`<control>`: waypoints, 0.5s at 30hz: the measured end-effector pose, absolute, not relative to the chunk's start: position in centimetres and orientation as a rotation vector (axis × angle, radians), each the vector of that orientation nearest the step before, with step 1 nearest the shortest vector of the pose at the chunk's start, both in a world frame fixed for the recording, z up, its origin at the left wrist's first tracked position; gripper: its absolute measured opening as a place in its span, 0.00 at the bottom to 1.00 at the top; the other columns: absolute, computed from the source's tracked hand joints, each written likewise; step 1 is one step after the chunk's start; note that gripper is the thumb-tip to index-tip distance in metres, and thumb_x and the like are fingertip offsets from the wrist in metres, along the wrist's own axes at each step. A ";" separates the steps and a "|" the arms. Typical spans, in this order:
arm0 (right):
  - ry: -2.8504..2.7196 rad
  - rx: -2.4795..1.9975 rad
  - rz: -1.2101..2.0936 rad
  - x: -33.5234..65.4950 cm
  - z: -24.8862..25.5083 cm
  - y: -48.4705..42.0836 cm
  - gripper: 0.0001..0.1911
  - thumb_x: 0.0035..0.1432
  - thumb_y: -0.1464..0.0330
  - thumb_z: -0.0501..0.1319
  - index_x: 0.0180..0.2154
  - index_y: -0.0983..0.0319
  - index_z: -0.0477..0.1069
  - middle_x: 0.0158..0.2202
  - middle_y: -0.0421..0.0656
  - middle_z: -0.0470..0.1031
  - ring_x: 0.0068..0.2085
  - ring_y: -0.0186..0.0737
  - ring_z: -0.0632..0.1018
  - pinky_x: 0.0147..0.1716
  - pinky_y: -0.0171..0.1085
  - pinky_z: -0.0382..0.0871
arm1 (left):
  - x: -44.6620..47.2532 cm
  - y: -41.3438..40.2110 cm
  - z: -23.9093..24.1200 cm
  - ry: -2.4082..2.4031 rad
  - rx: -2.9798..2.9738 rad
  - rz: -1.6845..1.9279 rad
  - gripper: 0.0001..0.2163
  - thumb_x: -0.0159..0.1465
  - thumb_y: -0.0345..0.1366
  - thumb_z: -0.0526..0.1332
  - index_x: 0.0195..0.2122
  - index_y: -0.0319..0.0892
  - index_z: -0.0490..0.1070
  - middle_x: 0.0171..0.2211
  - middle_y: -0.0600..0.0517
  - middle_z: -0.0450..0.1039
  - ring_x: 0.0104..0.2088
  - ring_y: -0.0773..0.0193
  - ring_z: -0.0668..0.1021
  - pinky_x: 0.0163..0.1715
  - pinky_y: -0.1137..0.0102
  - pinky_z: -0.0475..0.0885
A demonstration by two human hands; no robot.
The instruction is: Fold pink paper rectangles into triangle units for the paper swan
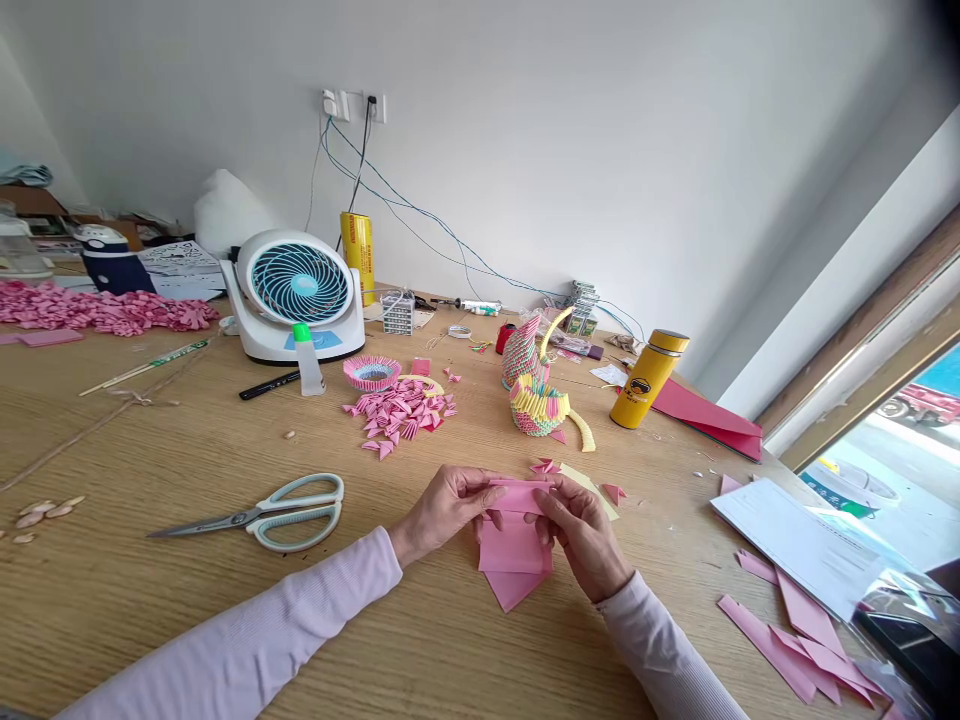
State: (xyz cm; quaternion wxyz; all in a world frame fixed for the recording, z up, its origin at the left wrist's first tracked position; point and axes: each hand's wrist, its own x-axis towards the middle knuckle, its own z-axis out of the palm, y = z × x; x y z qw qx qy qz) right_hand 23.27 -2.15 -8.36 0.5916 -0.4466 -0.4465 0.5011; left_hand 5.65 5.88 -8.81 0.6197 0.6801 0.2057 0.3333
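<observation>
Pink paper (519, 497) pinched at left end by left hand (442, 508), right end by right hand (583, 528) — near side of surface (420, 645), right of scissors (259, 515). Folding step seemingly underway — next move likely calls for even finger pressure along crease.

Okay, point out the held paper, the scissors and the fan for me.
Held paper (519, 497): head view, its pink face between the hands.
Scissors (244, 518): head view, near the pivot.
Fan (303, 285): head view, the hub of its grille.

Pink paper (514, 545) partly covered, black device (913, 648) cut off
</observation>
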 end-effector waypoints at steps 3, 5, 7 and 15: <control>-0.961 -0.994 1.218 23.3 -8.3 -2.1 0.10 0.51 0.63 0.67 0.31 0.63 0.73 0.22 0.40 0.77 0.18 0.28 0.70 0.18 0.28 0.61 | 5.6 5.8 -8.4 0.463 1.475 0.770 0.17 0.56 0.40 0.64 0.42 0.31 0.75 0.23 0.48 0.76 0.21 0.66 0.76 0.19 0.75 0.70; -0.981 -0.992 1.207 23.3 -8.2 -2.1 0.09 0.51 0.64 0.67 0.28 0.63 0.73 0.23 0.41 0.77 0.18 0.28 0.70 0.18 0.28 0.61 | 5.6 5.6 -8.1 0.469 1.419 0.761 0.16 0.56 0.39 0.64 0.40 0.31 0.75 0.24 0.47 0.76 0.22 0.65 0.77 0.20 0.74 0.71; -1.048 -1.013 1.153 23.4 -8.2 -2.2 0.09 0.52 0.63 0.65 0.28 0.63 0.73 0.22 0.40 0.76 0.18 0.29 0.70 0.18 0.28 0.61 | 5.4 5.5 -7.7 0.462 1.347 0.745 0.11 0.56 0.37 0.63 0.35 0.33 0.73 0.24 0.48 0.76 0.25 0.62 0.78 0.21 0.73 0.72; -1.402 -1.181 0.838 23.9 -8.7 -2.2 0.13 0.58 0.60 0.60 0.30 0.64 0.73 0.18 0.39 0.71 0.18 0.30 0.68 0.19 0.30 0.63 | 5.2 5.7 -7.8 0.499 1.366 0.546 0.17 0.61 0.46 0.60 0.36 0.33 0.71 0.23 0.46 0.76 0.21 0.66 0.76 0.15 0.79 0.63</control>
